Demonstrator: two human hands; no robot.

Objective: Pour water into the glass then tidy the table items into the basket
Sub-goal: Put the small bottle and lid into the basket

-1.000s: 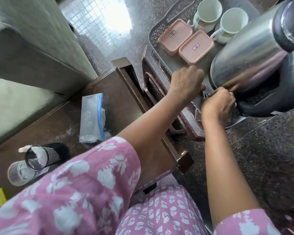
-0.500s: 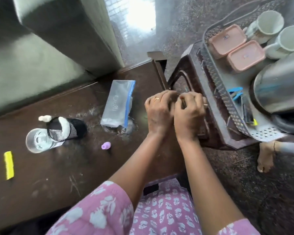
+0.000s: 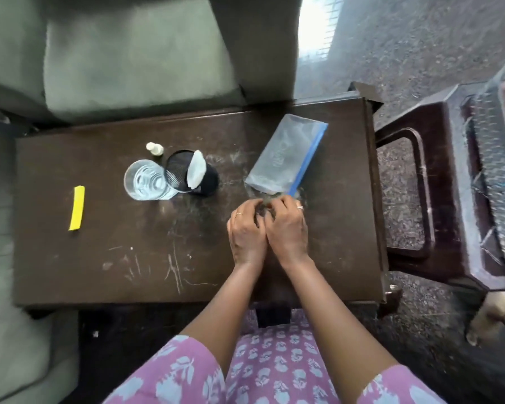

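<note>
1. Hands pressed side by side at frame centre-right on table [image 3: 129,258]: left hand [image 3: 247,233], right hand [image 3: 287,228], fingers curled together; what they grip, cannot tell.
2. Zip pouch [image 3: 286,154], translucent grey with blue edge, long axis running lower-left to upper-right, near end just beyond fingertips.
3. Glass [image 3: 143,179] left of centre, upright, water inside, touching black mesh cup [image 3: 191,173].
4. Basket [image 3: 496,176] on stool, right edge.

A grey sofa [image 3: 134,53] stands behind, a dark stool [image 3: 438,176] beside.
</note>
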